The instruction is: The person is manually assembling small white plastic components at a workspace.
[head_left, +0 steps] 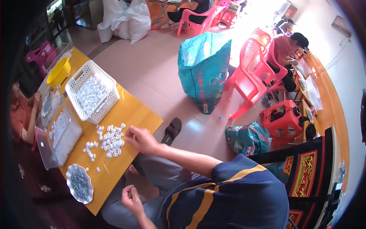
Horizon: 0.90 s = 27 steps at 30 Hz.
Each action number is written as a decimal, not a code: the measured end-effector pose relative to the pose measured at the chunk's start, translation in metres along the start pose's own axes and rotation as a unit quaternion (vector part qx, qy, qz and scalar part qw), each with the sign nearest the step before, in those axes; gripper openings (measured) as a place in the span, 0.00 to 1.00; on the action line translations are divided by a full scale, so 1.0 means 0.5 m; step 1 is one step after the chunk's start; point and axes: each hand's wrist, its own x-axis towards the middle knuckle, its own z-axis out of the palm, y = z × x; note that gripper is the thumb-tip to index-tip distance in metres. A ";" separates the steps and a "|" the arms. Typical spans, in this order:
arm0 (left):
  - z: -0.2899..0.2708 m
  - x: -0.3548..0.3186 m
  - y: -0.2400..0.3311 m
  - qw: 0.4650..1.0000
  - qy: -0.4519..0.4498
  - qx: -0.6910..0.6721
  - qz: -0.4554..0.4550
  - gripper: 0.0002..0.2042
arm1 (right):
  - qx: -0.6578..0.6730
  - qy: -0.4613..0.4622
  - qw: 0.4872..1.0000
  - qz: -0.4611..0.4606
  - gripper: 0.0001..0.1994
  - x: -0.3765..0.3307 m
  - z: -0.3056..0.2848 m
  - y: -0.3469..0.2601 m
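My right hand (141, 139) rests on the yellow table (129, 110) at the right edge of a loose pile of small white plastic pieces (110, 140). Its fingers are bent down onto the tabletop and hide their own tips. My left hand (131, 197) hovers over my lap below the table's edge, fingers curled together; I cannot see anything in them. A scalloped white dish of small grey metal parts (79, 184) sits at the table's near corner, left of that hand.
A white slotted basket (91, 91) of white pieces, clear plastic tubs (63, 133) and a yellow bowl (58, 72) line the table. Another person (23, 114) sits at the far left. On the floor stand a teal sack (206, 68), a sandal (172, 130) and red plastic chairs (248, 80).
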 end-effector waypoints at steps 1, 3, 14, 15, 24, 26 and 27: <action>0.000 0.009 0.004 0.999 -0.010 0.018 0.028 0.04 | 0.021 0.007 1.000 0.014 0.08 -0.023 0.001 -0.002; 0.006 0.028 0.018 0.996 -0.014 0.051 0.075 0.03 | 0.082 -0.015 0.996 0.037 0.09 -0.070 0.003 -0.020; 0.026 0.068 0.056 0.987 -0.049 0.117 0.103 0.05 | 0.280 -0.212 0.921 0.167 0.07 -0.178 0.056 -0.038; 0.021 0.069 0.057 0.986 -0.047 0.123 0.099 0.05 | 0.273 -0.210 0.924 0.169 0.06 -0.178 0.058 -0.034; 0.041 0.075 0.113 0.991 -0.012 0.084 0.107 0.03 | 0.236 -0.203 0.929 0.198 0.06 -0.175 0.044 -0.034; 0.035 0.072 0.118 0.988 -0.012 0.116 0.100 0.01 | 0.345 -0.216 0.868 0.284 0.06 -0.172 0.040 -0.043; 0.032 0.066 0.124 0.988 -0.001 0.116 0.105 0.01 | 0.347 -0.224 0.855 0.313 0.06 -0.171 0.042 -0.049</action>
